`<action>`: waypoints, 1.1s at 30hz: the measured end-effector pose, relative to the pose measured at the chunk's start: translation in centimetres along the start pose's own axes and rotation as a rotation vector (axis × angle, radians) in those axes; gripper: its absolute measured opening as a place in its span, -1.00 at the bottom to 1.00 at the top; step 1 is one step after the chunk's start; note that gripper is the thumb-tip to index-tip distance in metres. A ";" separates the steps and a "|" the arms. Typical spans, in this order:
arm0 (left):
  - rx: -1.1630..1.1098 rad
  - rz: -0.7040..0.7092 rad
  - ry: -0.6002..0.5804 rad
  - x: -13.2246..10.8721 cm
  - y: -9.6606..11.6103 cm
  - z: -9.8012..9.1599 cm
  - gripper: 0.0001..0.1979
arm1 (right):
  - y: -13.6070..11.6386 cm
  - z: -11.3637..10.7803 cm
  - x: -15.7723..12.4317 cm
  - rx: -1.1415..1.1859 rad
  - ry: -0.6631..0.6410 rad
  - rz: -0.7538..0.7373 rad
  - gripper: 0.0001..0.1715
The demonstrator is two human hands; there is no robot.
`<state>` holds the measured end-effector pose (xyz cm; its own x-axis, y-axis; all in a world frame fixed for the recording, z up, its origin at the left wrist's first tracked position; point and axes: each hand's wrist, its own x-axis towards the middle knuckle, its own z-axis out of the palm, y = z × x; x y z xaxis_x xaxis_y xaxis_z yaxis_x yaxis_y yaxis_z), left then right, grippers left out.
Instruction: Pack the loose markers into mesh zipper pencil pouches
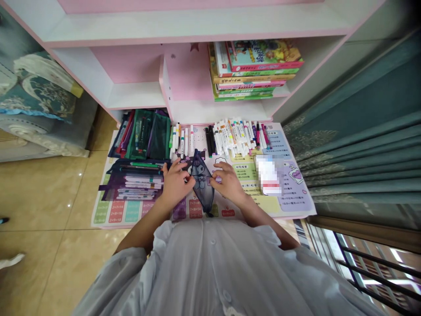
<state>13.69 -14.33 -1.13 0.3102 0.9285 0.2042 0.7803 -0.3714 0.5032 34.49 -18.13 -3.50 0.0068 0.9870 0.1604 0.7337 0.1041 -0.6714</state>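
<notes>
A dark mesh pencil pouch (pixel 201 182) lies on a colourful printed desk mat (pixel 131 213), held between both of my hands. My left hand (pixel 175 182) grips its left edge with curled fingers. My right hand (pixel 226 181) pinches its right edge. Just beyond the pouch, several white-barrelled markers (pixel 235 135) lie in a loose row, with a few black ones (pixel 209 141) beside them and more pens (pixel 180 139) to the left. Filled mesh pouches (pixel 136 184) lie flat by my left hand.
More mesh pouches (pixel 144 134) stand at the back left of the desk. A stack of books (pixel 253 70) fills the pink-and-white shelf (pixel 194 28) above. A blurred white card (pixel 268 174) lies to the right. Teal curtains (pixel 355 145) hang on the right; tiled floor on the left.
</notes>
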 end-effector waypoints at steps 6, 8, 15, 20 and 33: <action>-0.012 0.005 0.004 -0.1 0.2 0.0 -0.77 | -0.8 -0.8 0.8 0.002 0.007 -0.032 -0.78; -0.017 0.012 0.012 -0.2 0.2 0.1 -0.77 | -1.0 -1.2 2.0 0.007 0.023 -0.049 -0.73; -0.017 0.017 0.025 -0.1 0.1 0.2 -0.77 | -1.2 0.1 10.1 -0.175 0.041 0.054 -0.78; -0.030 0.002 0.022 -0.2 0.1 0.1 -0.78 | -1.5 3.0 15.3 -0.358 -0.110 0.089 -0.65; -0.041 -0.021 0.019 -0.1 -0.2 -0.2 -0.78 | -1.4 5.5 18.2 -0.444 -0.249 0.168 -0.45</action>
<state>13.44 -14.38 -1.08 0.2830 0.9361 0.2088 0.7638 -0.3516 0.5413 29.82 0.37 -3.62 0.0267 0.9904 -0.1357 0.9537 -0.0659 -0.2934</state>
